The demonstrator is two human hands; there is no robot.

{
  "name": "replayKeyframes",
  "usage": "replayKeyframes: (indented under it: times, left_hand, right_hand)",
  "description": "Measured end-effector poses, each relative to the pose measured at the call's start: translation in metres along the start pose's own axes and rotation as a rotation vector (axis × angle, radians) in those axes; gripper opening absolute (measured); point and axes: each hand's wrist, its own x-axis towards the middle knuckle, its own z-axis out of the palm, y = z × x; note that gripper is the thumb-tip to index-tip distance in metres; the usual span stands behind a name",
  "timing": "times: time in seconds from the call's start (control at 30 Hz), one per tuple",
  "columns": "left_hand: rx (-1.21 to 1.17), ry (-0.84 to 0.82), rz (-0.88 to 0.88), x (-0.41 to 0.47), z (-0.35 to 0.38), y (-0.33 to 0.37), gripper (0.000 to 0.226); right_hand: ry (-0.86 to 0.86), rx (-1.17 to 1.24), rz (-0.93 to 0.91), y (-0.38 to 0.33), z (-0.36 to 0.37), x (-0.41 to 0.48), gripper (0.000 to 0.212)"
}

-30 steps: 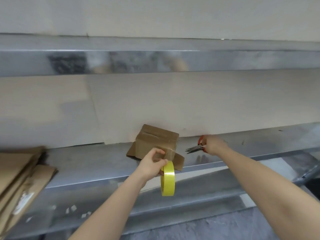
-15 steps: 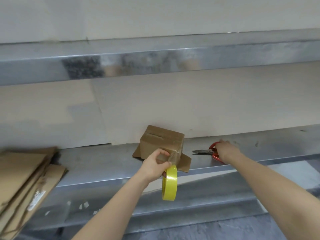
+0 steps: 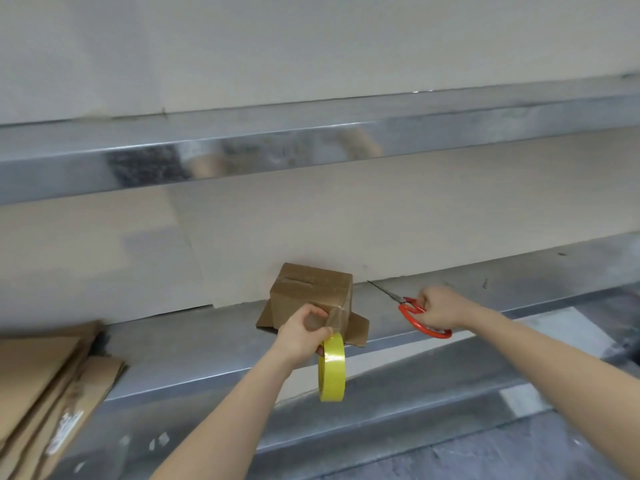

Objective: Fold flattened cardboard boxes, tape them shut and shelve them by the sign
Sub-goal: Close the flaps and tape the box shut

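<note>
A small folded cardboard box (image 3: 309, 289) stands on the metal shelf (image 3: 194, 344), its lower flaps splayed out. My left hand (image 3: 300, 337) grips a yellow tape roll (image 3: 331, 367) in front of the box. A clear strip of tape runs from the roll up onto the box's near right corner. To the right of the box, my right hand (image 3: 440, 308) holds red-handled scissors (image 3: 414, 311) by the handles. The blades are closed and point up-left toward the wall.
A stack of flattened cardboard boxes (image 3: 48, 386) lies at the left end of the shelf. Another metal shelf (image 3: 311, 140) runs overhead. Bare metal stretches right of the scissors, and a lower shelf ledge (image 3: 433, 400) lies below.
My right hand took up the scissors from the shelf and lifted them, blades now angled up-left. The left hand kept the tape roll by the box; the view shifted down.
</note>
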Motion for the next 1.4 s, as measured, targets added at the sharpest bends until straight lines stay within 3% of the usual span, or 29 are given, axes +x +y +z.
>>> replayKeyframes:
  times: [0.17,0.33,0.8,0.97,1.4]
  left_hand:
    - [-0.016,-0.020,-0.004,0.000,0.000,0.004,0.024]
    - [0.007,-0.045,-0.005,-0.001,-0.003,0.008,0.025]
    - [-0.039,-0.022,-0.020,-0.003,0.000,-0.002,0.026]
    - [-0.025,-0.018,-0.028,0.000,-0.001,-0.005,0.027]
    - [-0.038,-0.018,-0.042,0.004,-0.004,-0.012,0.013]
  right_hand:
    - [-0.304,-0.017,0.005,-0.028,-0.017,-0.046,0.069]
    - [-0.528,0.122,0.135,-0.050,-0.015,-0.069,0.067]
    - [-0.553,0.142,0.307,-0.105,-0.010,-0.060,0.077]
    - [-0.565,0.116,0.282,-0.117,-0.014,-0.062,0.061]
    - [-0.541,0.003,0.222,-0.127,-0.008,-0.054,0.070]
